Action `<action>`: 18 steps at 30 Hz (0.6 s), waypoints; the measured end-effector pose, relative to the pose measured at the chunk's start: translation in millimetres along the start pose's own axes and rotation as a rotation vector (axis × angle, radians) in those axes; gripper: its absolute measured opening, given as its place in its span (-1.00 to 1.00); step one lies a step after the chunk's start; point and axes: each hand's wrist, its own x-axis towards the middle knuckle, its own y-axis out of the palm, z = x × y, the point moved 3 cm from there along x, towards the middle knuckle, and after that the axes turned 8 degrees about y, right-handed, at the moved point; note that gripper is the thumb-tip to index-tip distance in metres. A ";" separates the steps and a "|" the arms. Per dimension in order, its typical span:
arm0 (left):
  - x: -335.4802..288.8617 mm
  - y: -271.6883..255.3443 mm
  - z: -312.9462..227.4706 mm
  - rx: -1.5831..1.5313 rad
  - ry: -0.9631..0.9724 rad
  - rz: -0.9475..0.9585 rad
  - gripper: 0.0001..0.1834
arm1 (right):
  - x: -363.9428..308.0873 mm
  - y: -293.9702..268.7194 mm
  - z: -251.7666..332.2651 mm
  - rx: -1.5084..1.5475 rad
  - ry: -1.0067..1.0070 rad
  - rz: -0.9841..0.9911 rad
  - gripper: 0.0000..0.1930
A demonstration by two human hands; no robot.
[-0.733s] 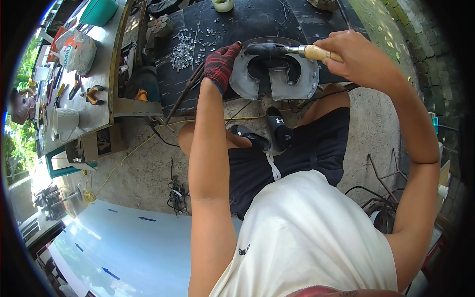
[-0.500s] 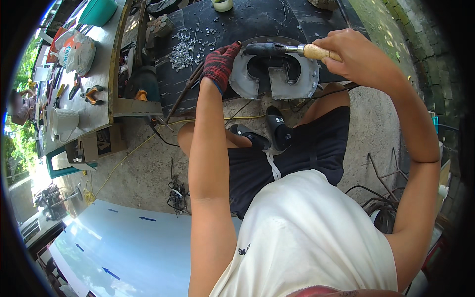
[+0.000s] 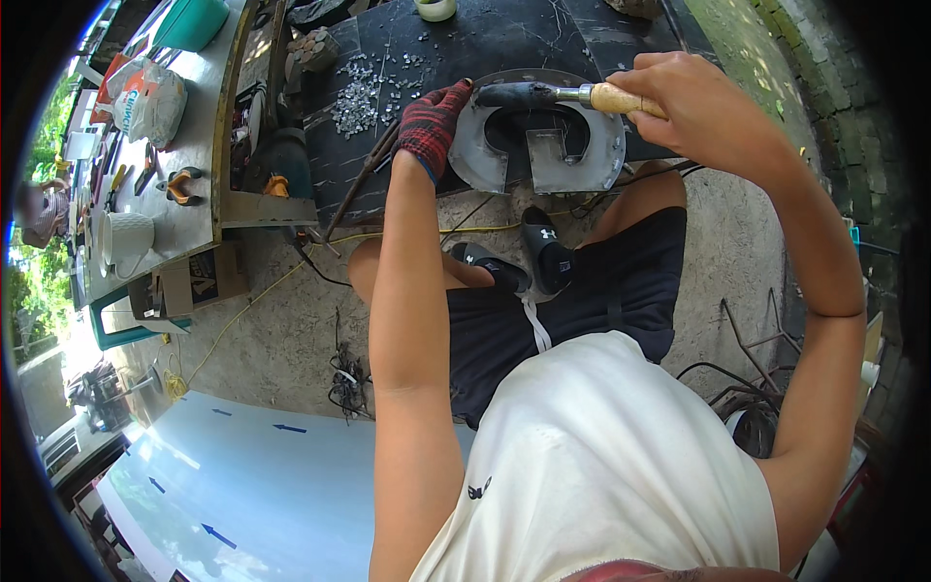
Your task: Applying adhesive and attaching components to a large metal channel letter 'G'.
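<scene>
A grey, letter-shaped sheet metal piece (image 3: pixel 475 145) with a curved body lies on the black marbled tabletop (image 3: pixel 485 44). My left hand (image 3: pixel 433 128), in a red and black knit glove, grips its left edge, fingertips at the upper left rim; whether they also pinch something small is hidden. In my bare right hand (image 3: pixel 679 107) is the wooden handle of a soldering iron (image 3: pixel 574 95). Its thick dark head points left and lies across the upper part of the metal piece. My right fingers wrap round the handle.
Small shiny bits (image 3: pixel 359 97) are scattered left of the metal piece. A pale green cup (image 3: pixel 436 10) stands at the far edge. The side table (image 3: pixel 199 145) at left bears a white mug (image 3: pixel 126 238), orange-handled pliers (image 3: pixel 181 186) and a plastic bag. A yellow cord (image 3: pixel 257 296) crosses the floor.
The soldering iron's head has slid very slightly left along the metal piece, my right hand with it. My left hand has stayed in place.
</scene>
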 end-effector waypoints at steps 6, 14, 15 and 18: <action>4.2 0.5 7.2 0.026 0.054 0.015 -0.28 | 0.6 2.4 -2.8 0.007 -0.004 -0.026 -0.63; 2.6 -0.6 5.5 0.056 0.037 0.017 -0.27 | 2.8 0.7 -2.5 0.018 -0.049 -0.025 -0.64; 2.4 -1.1 5.6 0.071 0.045 0.007 -0.27 | 2.8 1.1 -2.5 0.026 -0.042 -0.031 -0.64; 1.6 -0.5 3.9 0.055 0.028 0.005 -0.26 | 2.6 1.5 -3.0 0.034 -0.036 -0.037 -0.64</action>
